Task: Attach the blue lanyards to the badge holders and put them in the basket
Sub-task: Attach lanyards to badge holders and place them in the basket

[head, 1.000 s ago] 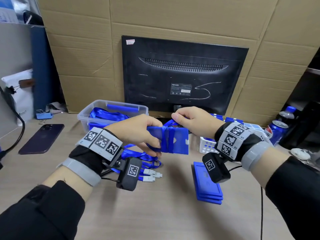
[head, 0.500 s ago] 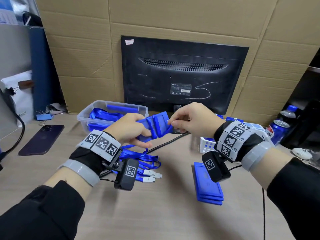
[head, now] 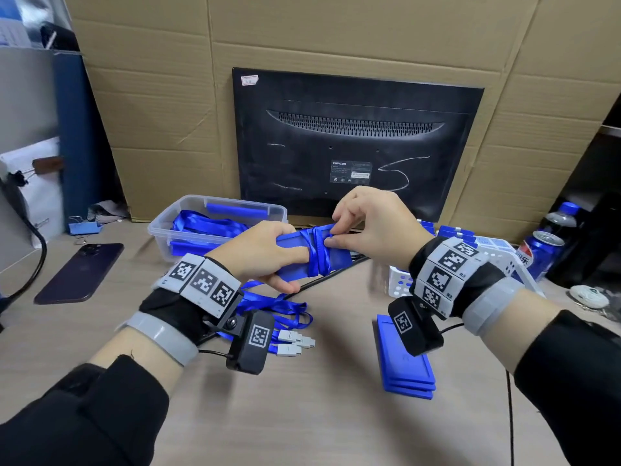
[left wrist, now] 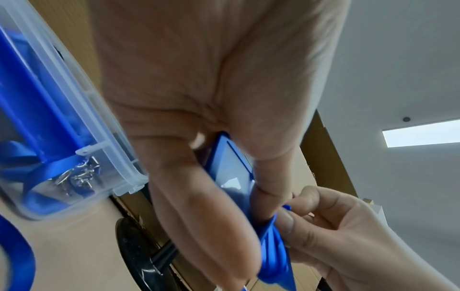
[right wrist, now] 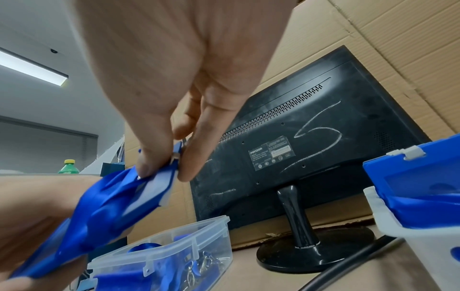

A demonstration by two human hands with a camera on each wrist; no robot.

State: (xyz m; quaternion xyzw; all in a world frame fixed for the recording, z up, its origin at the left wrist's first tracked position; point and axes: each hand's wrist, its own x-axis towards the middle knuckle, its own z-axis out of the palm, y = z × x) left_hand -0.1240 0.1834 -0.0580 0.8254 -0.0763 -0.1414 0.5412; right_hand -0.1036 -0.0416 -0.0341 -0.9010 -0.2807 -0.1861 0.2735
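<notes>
My left hand grips a blue badge holder above the table, tilted nearly flat. A blue lanyard is wound round the holder's middle. My right hand pinches the lanyard's end at the holder's far edge, thumb and forefinger together. In the right wrist view the fingertips close on the holder at its rim. The left wrist view shows the holder inside my palm and the lanyard bunched below. The white perforated basket stands right of my hands, with blue holders in it.
A clear plastic box of lanyards sits behind my left hand. Loose lanyards with white clips and a stack of badge holders lie on the table. A monitor, a phone and drink cans stand around.
The badge holder has turned from facing me upright to lying nearly flat. My right hand has shifted onto the wound lanyard at the holder's far edge.
</notes>
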